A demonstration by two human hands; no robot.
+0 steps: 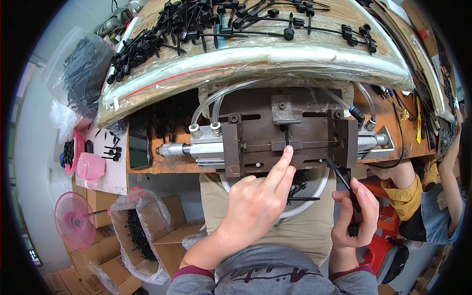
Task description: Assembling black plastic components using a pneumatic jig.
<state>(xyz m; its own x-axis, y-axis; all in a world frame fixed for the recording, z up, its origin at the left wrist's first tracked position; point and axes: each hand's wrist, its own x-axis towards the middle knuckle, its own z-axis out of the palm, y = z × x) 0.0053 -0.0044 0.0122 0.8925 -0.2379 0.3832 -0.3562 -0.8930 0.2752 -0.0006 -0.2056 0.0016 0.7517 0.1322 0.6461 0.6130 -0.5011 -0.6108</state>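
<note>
My left hand point(258, 201) reaches over a brown metal fixture point(314, 125). Its index finger is stretched out, with the tip at a thin black plastic rod point(287, 133) standing in the small block at the fixture's middle. Nothing is gripped in that hand. Right of it, my right hand point(366, 211) is closed round black plastic rods point(353, 229) with knobbed ends, which stick out above and below the fingers. Below the fixture, a white-rimmed basket point(322, 196) on my lap holds more black rods, partly hidden by my left hand.
Air cylinders point(206, 147) with clear hoses flank the fixture. Behind it, a plastic-wrapped board point(275, 61) carries a heap of black knobbed rods point(191, 19). A pink fan point(74, 221) and bagged carton point(120, 221) stand left. Another person's arm point(450, 167) is at far right.
</note>
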